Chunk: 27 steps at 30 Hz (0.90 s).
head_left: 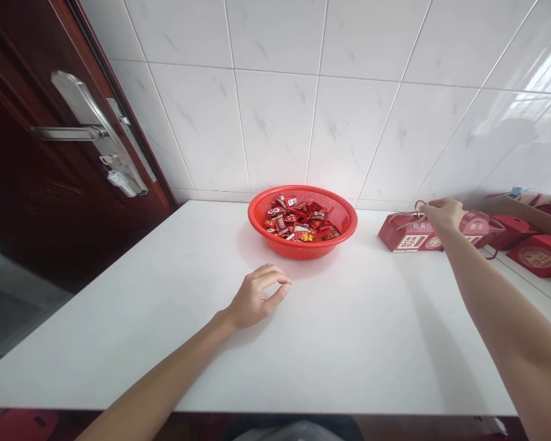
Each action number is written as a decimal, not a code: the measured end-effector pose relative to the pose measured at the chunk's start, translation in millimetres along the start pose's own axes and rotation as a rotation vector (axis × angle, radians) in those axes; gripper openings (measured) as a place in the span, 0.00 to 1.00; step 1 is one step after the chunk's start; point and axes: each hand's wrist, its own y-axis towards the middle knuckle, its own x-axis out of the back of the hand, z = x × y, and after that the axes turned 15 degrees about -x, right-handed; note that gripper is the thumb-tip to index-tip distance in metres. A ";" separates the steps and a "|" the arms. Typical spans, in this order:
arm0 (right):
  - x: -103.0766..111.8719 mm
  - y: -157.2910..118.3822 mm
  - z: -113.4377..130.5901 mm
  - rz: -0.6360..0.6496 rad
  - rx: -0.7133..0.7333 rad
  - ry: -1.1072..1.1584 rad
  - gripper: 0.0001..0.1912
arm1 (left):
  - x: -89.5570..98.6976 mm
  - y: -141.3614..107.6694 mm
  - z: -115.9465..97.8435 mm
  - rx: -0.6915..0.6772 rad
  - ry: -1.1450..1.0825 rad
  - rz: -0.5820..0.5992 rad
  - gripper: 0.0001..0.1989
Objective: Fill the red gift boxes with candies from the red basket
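Note:
My left hand (261, 295) rests low over the white table (330, 349), in front of a red plastic basket. Its fingers are curled, and the thumb and forefinger tips meet in a loose ring with nothing visible between them. Wrapped candies (298, 219), mostly red, lie in the basket (303, 248). Out to the right, my right hand (444, 213) is closed on the twisted cord handle (417, 206) of a red gift box (411, 241) with pale printed characters. The box is upright on the table; my hand and forearm cover part of it.
More red gift boxes (539, 256) stand at the right, beside an open cardboard carton (509, 207) holding red items. A tiled wall (275, 122) runs behind the table. At the left is a dark red door (22, 184) with a metal handle (68, 133) and keys.

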 end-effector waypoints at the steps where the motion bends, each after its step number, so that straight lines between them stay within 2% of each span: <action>1: 2.1 -3.5 3.7 -0.010 -0.053 -0.007 0.13 | 0.1 -0.1 -0.1 0.001 -0.001 0.002 0.08; 4: 10.5 -21.8 17.5 -0.043 -0.139 0.033 0.15 | -0.4 -0.4 -0.4 0.003 0.000 0.000 0.07; 6: 18.5 -45.0 27.0 -0.017 -0.084 0.108 0.09 | -1.2 -0.7 -0.1 0.010 -0.006 0.000 0.08; 8: 29.2 -80.4 35.1 0.078 0.026 0.192 0.06 | -2.1 -1.1 0.8 0.022 -0.021 0.005 0.08; 9: 35.6 -102.9 38.3 0.151 0.121 0.235 0.05 | -2.7 -1.3 1.4 0.030 -0.027 0.011 0.08; 12: 55.4 -185.1 43.6 0.584 0.830 0.380 0.04 | -5.4 -2.1 3.9 0.053 -0.025 0.029 0.08; 14: 64.3 -245.5 40.7 0.840 1.125 0.409 0.07 | -7.6 -2.9 5.3 0.070 -0.012 0.038 0.09; 16: 64.9 -302.3 30.4 0.962 1.363 0.432 0.08 | -8.5 -3.7 5.1 0.084 -0.002 0.051 0.09; 19: 50.1 -366.9 2.7 0.948 1.616 0.448 0.15 | -0.3 -6.1 -0.2 0.077 0.004 0.096 0.07; 21: 35.6 -391.1 -17.7 1.011 1.682 0.462 0.18 | 17.0 -10.3 -6.4 0.064 0.016 0.152 0.06; 23: 23.7 -401.7 -33.7 1.066 1.698 0.395 0.20 | 46.3 -18.4 -13.0 0.085 0.086 0.237 0.06; 25: 16.9 -403.6 -42.7 1.133 1.690 0.319 0.20 | 86.4 -30.7 -19.4 0.144 0.233 0.229 0.07; 27: 14.3 -402.5 -45.9 1.179 1.669 0.305 0.21 | 132.5 -45.8 -27.1 0.217 0.432 0.160 0.08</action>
